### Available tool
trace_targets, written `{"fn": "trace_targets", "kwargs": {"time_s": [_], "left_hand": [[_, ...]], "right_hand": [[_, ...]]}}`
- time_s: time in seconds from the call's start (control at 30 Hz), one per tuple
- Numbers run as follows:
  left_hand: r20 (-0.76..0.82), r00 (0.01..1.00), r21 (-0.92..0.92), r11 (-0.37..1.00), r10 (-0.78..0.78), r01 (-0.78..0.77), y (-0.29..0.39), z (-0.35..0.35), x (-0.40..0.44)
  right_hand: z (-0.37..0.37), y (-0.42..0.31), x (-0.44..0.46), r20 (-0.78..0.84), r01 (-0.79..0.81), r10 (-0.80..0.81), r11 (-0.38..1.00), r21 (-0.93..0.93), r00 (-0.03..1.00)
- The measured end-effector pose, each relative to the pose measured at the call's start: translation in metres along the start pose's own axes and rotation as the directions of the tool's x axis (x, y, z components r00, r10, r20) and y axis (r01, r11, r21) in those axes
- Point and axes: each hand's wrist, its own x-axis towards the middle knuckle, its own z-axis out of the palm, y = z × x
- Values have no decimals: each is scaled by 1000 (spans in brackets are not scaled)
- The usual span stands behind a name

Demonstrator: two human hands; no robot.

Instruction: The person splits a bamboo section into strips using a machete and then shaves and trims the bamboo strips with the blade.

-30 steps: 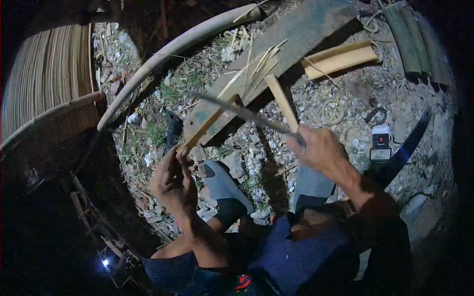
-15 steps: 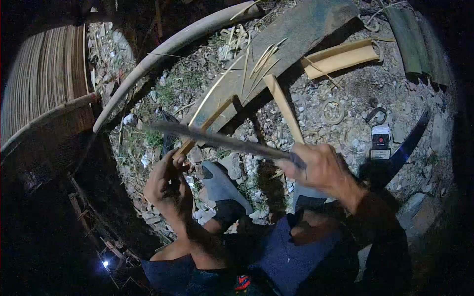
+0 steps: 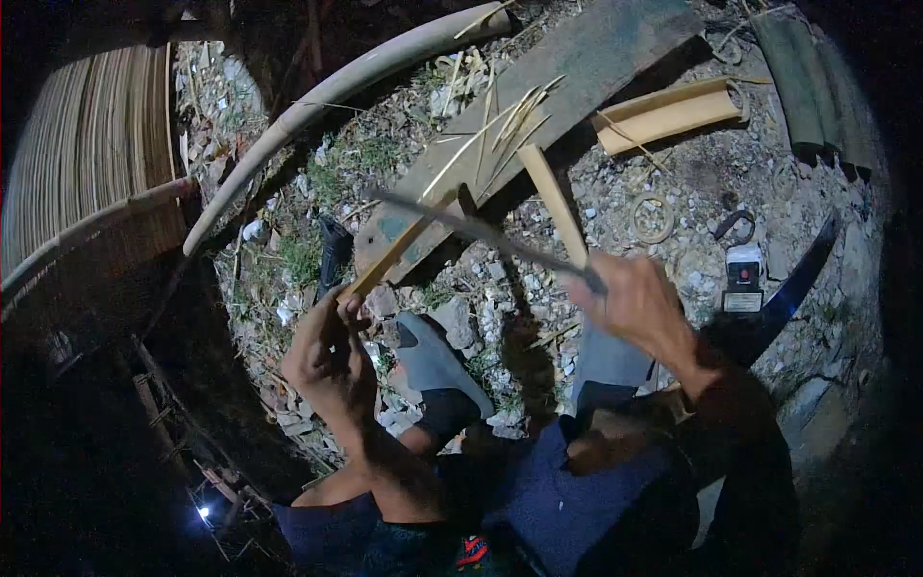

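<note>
My left hand (image 3: 329, 354) is closed around the near end of a split bamboo strip (image 3: 392, 258), which slants up and right so its far part rests over the wooden plank (image 3: 615, 48). In my right hand (image 3: 639, 306) is the handle of a long knife (image 3: 481, 234); the narrow blade points left and passes above the strip, and I cannot tell whether it touches. Several thin bamboo slivers (image 3: 519, 120) lie on the plank. A wider bamboo piece (image 3: 554, 207) leans against the plank's near edge, its lower end just behind my right hand.
Right of the plank lie a split bamboo half (image 3: 673, 115), a ring (image 3: 652, 218), a small box (image 3: 743, 277) and a dark curved blade (image 3: 803, 274). Green bamboo (image 3: 798, 82) is far right. A long pole (image 3: 327, 91) and a slatted stack (image 3: 91, 154) stand left. My grey shoes (image 3: 437, 361) are below.
The knife has moved up and to the right with my right hand. One long sliver has shifted up the plank. My left hand and its bamboo strip have hardly moved.
</note>
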Motion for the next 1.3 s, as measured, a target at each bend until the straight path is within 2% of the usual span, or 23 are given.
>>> {"fn": "trace_targets", "kwargs": {"time_s": [0.07,0.13,0.17,0.27,0.3,0.33,0.37,0.4,0.43,0.47,0.53,0.6,0.67,0.7,0.73,0.83,0.87,0.93,1.0,1.13,1.2,1.27,1.3], "left_hand": [[13,999,-80,996,-41,42,-2,1,-1],[44,983,-124,976,-176,180,-3,-1,0],[58,993,-5,995,-102,103,9,-6,3],[0,999,27,999,-36,36,6,-2,1],[-12,1000,-112,994,-8,7,-3,2,6],[-13,1000,-121,993,-7,5,-4,0,5],[19,999,-52,998,-33,34,-4,-2,5],[44,997,21,998,-61,61,-1,-5,7],[29,993,-108,988,-110,113,-5,-1,7],[13,993,-104,988,-114,115,-3,2,6],[-54,953,-489,840,-298,235,12,11,9],[19,945,-534,796,-327,286,-10,16,4],[125,936,-805,518,-329,290,-22,21,1],[131,934,-830,478,-332,286,-18,21,1],[128,935,-831,479,-330,282,-14,20,2],[42,985,-489,856,-169,168,-13,14,1],[40,985,-484,859,-168,166,-20,16,0],[-113,989,-299,953,-90,52,-31,22,-1],[-151,987,-238,971,-59,22,-21,22,3],[-136,977,-317,942,-165,115,-17,25,3],[-131,966,-367,916,-224,163,-21,26,3],[-153,981,-263,962,-120,77,-34,23,3],[-162,971,-362,926,-173,105,-27,25,2]], "right_hand": [[-2,-2,-12,-45,121,-117,989,80,992],[7,9,-3,-57,61,-54,991,123,997],[5,14,5,-68,23,-19,998,60,998],[12,19,1,-49,-39,41,999,30,998],[11,24,-1,-70,13,-10,999,46,997],[9,29,-2,-92,69,-64,996,54,994],[7,33,-1,-24,-69,70,996,60,997],[6,32,-1,-35,-61,63,997,53,997],[6,31,1,-86,-29,29,1000,-1,996],[7,29,2,-126,-2,-5,999,-50,992],[3,13,3,-62,-56,57,998,26,996],[3,-3,1,29,-110,106,967,228,994],[7,-18,1,12,-77,76,969,234,997],[7,-27,3,26,-51,46,966,255,999],[7,-33,4,40,-24,14,961,277,999],[16,-49,8,-46,113,-104,941,318,994],[19,-57,9,-97,172,-147,924,341,984],[10,-72,8,-103,199,-173,904,377,980],[5,-81,6,-120,275,-247,863,424,961],[19,-75,17,-152,319,-283,881,349,947],[18,-86,15,-119,263,-236,905,335,964],[23,-89,16,-88,204,-185,922,330,979],[28,-83,17,-132,253,-222,913,321,966]]}}
